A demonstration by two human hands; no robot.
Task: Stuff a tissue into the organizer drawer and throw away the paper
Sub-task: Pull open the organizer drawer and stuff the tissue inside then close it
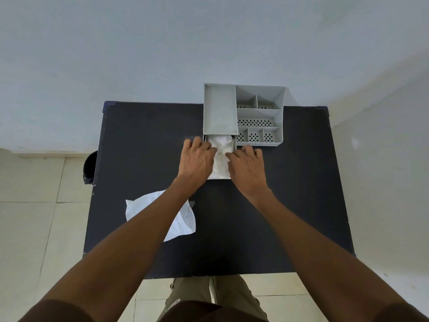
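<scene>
Right now, line by line:
Left hand (197,159): sits at the left edge of the pulled-out drawer (220,177) in the middle of the frame, fingers bent down over the drawer's left wall and onto the tissue; probably pressing rather than pinching, so nothing is truly gripped
Right hand (247,165): mirrors it on the drawer's right side, fingers curled loosely with the tips at the tissue's edge; whether any tip actually nips the tissue I cannot tell
Tissue (221,151): white and crumpled, already lying inside the drawer between the two hands, filling most of what shows
Why both hands: a soft wad springs back, so working it from two sides seems meant to keep it below the rim and let the drawer slide shut
Organizer (260,112): grey, with several open compartments, some with perforated floors, standing at the far edge of the table in the upper middle of the frame; the drawer comes out of its lower left part toward the person
Paper (183,220): a white sheet lying flat on the table in the lower left of centre, partly under the left forearm, not held; the throwing-away step looks not yet done
Bin (90,167): a dark round container on the floor at the table's left edge, near enough to take the paper
Table (290,205): dark matt top
Room: pale tiled floor, plain light walls
</scene>
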